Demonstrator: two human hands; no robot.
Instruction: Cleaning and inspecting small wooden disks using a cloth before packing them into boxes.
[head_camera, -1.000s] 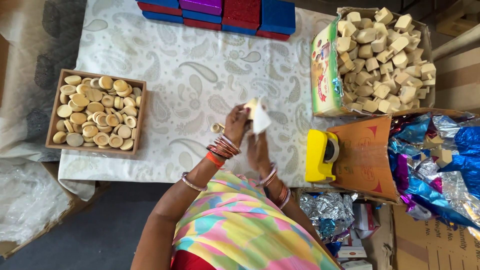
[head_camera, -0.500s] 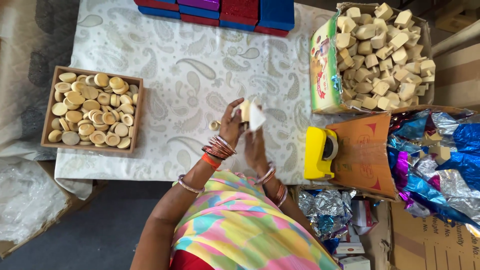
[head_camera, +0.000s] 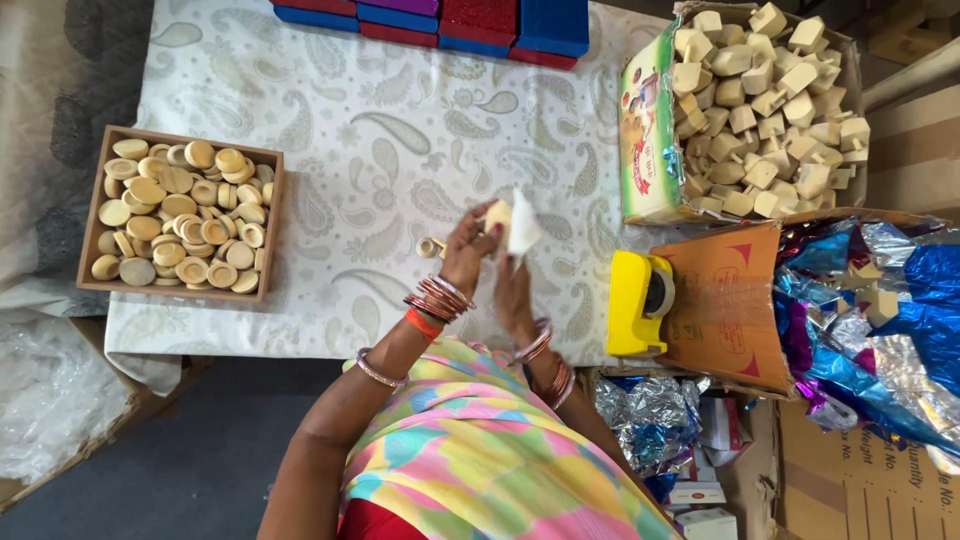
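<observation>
Head view shows the left hand (head_camera: 470, 250) pinching a small wooden piece (head_camera: 497, 214) with white paper (head_camera: 523, 232) (partly wrapped) mid-bench (head_camera: 330, 110). Right hand (head_camera: 512, 295) sits just beneath, its grip hidden.

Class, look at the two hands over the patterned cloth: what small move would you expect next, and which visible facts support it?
Probably folding the white sheet further around the tan wooden piece. The left hand pinches the piece, the right hand is just below, and the sheet covers only one side.
</observation>
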